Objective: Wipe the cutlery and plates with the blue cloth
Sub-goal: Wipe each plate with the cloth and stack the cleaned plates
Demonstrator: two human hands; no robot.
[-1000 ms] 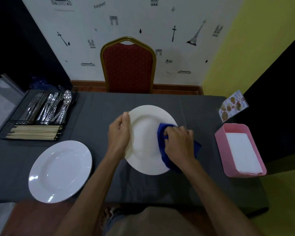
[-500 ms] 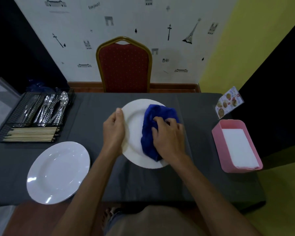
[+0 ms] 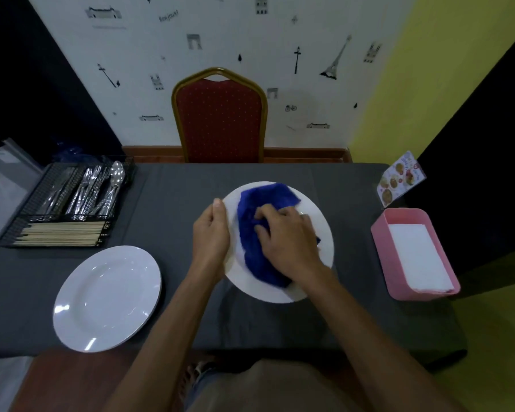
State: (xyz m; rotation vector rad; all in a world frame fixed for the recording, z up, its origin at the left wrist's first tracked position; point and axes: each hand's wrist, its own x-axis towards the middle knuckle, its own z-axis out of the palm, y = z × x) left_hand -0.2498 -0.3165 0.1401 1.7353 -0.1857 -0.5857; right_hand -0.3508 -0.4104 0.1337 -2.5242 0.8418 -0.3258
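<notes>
Blue cloth (image 3: 262,233) sits bunched on the middle plate (image 3: 324,230), right hand (image 3: 289,242) fingers curled into it and pressing down so it scrubs the face. Left hand (image 3: 211,233) pinches the plate's left rim, probably to stop it sliding on the bench (image 3: 176,203). Hard to tell if it's lifted a bit. Second plate (image 3: 107,298) and cutlery (image 3: 95,188) wait off to the left.

The table (image 3: 185,188), covered in dark grey cloth, carries a black wire cutlery tray (image 3: 30,207) at far left and a white plate (image 3: 107,298) at near left. A second plate (image 3: 323,233) is at centre. A pink box (image 3: 379,242) and a menu card (image 3: 400,179) stand at right.
</notes>
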